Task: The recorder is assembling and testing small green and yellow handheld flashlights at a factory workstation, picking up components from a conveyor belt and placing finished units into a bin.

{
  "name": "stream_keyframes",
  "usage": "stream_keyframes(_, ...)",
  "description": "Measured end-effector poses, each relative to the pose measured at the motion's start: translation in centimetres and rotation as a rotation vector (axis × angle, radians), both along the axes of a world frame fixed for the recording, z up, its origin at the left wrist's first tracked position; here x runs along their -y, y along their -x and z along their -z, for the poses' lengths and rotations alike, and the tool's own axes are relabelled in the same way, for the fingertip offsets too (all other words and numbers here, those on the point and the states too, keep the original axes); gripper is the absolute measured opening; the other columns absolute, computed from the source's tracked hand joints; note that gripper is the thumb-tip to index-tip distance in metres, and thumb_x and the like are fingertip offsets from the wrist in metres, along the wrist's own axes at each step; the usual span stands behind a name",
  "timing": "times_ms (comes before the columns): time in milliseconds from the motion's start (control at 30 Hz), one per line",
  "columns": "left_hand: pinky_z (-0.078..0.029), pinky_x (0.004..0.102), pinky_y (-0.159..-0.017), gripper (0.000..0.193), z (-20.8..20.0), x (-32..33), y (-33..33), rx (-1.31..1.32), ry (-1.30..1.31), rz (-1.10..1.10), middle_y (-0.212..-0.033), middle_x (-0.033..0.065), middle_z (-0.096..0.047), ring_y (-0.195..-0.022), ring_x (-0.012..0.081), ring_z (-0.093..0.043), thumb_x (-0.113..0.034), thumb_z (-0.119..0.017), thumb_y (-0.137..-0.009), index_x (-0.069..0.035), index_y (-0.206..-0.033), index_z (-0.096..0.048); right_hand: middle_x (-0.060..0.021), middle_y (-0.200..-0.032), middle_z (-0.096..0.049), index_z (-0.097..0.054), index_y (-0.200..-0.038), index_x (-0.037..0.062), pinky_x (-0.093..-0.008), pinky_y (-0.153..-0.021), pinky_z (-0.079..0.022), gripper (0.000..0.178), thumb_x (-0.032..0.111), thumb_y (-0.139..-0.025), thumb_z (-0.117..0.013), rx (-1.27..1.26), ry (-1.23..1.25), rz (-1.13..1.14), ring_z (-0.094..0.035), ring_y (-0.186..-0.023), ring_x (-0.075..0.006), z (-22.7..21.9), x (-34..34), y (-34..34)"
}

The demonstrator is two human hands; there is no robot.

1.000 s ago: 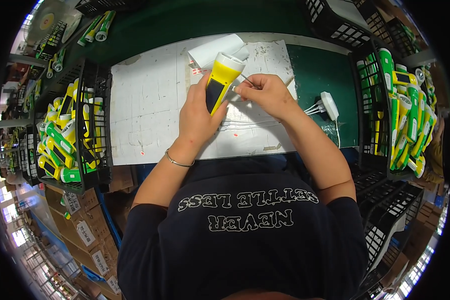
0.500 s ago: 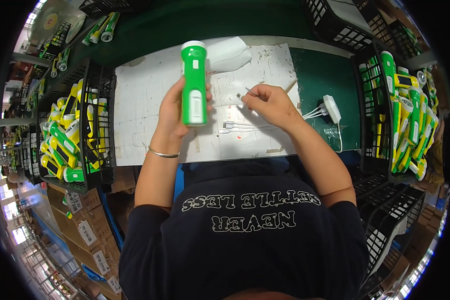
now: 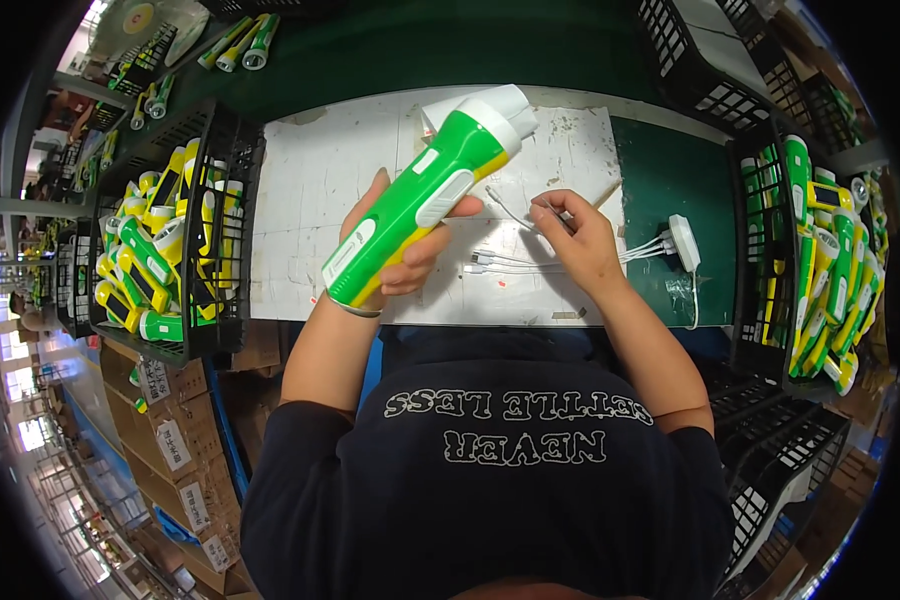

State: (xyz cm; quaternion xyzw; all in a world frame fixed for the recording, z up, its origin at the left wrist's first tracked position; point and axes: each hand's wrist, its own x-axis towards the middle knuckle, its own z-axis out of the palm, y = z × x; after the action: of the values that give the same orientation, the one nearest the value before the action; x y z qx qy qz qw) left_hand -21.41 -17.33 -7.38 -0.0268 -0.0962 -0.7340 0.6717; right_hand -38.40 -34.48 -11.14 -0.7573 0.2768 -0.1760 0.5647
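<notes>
My left hand (image 3: 410, 255) is wrapped round a green and yellow flashlight (image 3: 410, 215), lifted above the table and tilted with its white head up to the right. A white switch shows on its side. To the right, my right hand (image 3: 575, 235) pinches a thin white charging cable (image 3: 510, 208), whose plug end points toward the flashlight, apart from it. Several more white cables (image 3: 510, 264) lie on the white work surface (image 3: 310, 220) below that hand. They run to a white charger block (image 3: 683, 243) on the green tabletop.
At left a black crate (image 3: 215, 330) holds several green and yellow flashlights. Another filled crate (image 3: 765, 350) stands at right. A white cloth-like piece (image 3: 440, 108) lies partly behind the flashlight. Three flashlights (image 3: 240, 45) rest at the far left, and cardboard boxes (image 3: 170, 450) stand lower left.
My left hand has swung the flashlight from upright to a tilt, its head moving right and its yellow side coming into view. My right hand has shifted slightly, still pinching the cable.
</notes>
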Motion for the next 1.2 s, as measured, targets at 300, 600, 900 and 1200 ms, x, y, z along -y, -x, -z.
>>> stream_keyframes(300,-0.05,0.0302,-0.043,0.07,0.0,0.4,0.2,-0.183,0.186,0.161,-0.093,0.0278,-0.053,-0.056,0.0241,-0.058,-0.042,-0.028,-0.095,0.001,-0.14,0.002,-0.0073,-0.085,-0.064,-0.062,-0.095,0.001,-0.0258,-0.07,-0.046,0.027,0.026,-0.083,-0.062,0.037,-0.044,-0.055,-0.058,-0.077,-0.0134,-0.8,-0.7,0.2)
stream_keyframes(600,-0.047,0.0492,-0.086,0.065,-0.7,0.5,1.5,0.622,-0.086,-0.293,-0.112,0.0187,-0.051,-0.102,0.0307,-0.056,-0.027,-0.056,-0.087,-0.004,-0.137,-0.021,-0.0083,-0.082,-0.063,-0.062,-0.092,0.0011,-0.0256,-0.066,-0.046,0.022,0.021,-0.082,-0.062,0.028,-0.018,-0.083,-0.058,-0.073,-0.0133,-0.4,-1.3,0.6)
stream_keyframes(900,-0.053,0.0333,-0.061,0.054,-2.3,0.1,2.2,0.431,-0.101,-0.307,-0.103,0.0128,-0.046,-0.076,0.0202,-0.058,-0.018,-0.059,-0.08,-0.002,-0.124,-0.031,-0.0095,-0.084,-0.063,-0.061,-0.092,0.0006,-0.0266,-0.067,-0.047,0.022,0.02,-0.082,-0.063,0.021,-0.006,-0.096,-0.059,-0.074,-0.0157,-0.3,-1.3,0.4)
stream_keyframes(1200,-0.052,0.0276,-0.063,0.047,-2.9,0.9,2.9,0.778,-0.528,-0.498,-0.096,0.0129,-0.055,-0.072,0.0161,-0.058,-0.019,-0.048,-0.088,-0.002,-0.129,-0.035,-0.0107,-0.086,-0.063,-0.061,-0.093,0.0009,-0.028,-0.07,-0.047,0.023,0.021,-0.081,-0.062,-0.01,0.062,-0.05,-0.06,-0.078,-0.0179,-0.3,-0.7,0.7)
